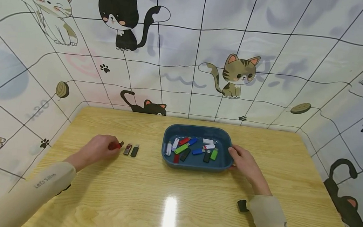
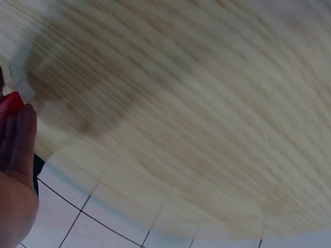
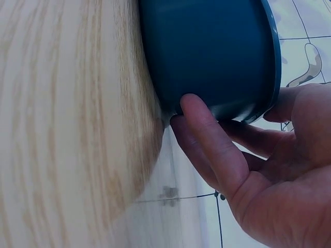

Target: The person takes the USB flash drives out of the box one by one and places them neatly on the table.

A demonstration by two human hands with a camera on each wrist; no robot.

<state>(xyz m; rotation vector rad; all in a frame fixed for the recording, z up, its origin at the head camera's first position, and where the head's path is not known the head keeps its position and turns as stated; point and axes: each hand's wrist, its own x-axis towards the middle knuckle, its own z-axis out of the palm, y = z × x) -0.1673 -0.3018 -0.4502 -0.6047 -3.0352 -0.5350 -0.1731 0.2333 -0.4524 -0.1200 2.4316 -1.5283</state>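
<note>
My left hand (image 1: pixel 104 146) pinches a red USB stick (image 1: pixel 114 145) at the left of the table; the red piece (image 2: pixel 11 103) also shows at the edge of the left wrist view beside my fingers. Just right of it, a red-and-silver stick (image 1: pixel 127 149) and a black stick (image 1: pixel 135 150) lie side by side on the wood. My right hand (image 1: pixel 246 163) grips the right end of a dark blue tray (image 1: pixel 193 166), thumb at the rim. In the right wrist view that hand (image 3: pixel 248 165) has its fingers against the tray's outer wall (image 3: pixel 212 57).
Several USB sticks in white, red, blue, green and black lie in the tray, among them a green one (image 1: pixel 181 148). The wooden table (image 1: pixel 144 191) meets a cat-printed cloth (image 1: pixel 184 75) at the back. A black object (image 1: pixel 243 205) lies by the right sleeve.
</note>
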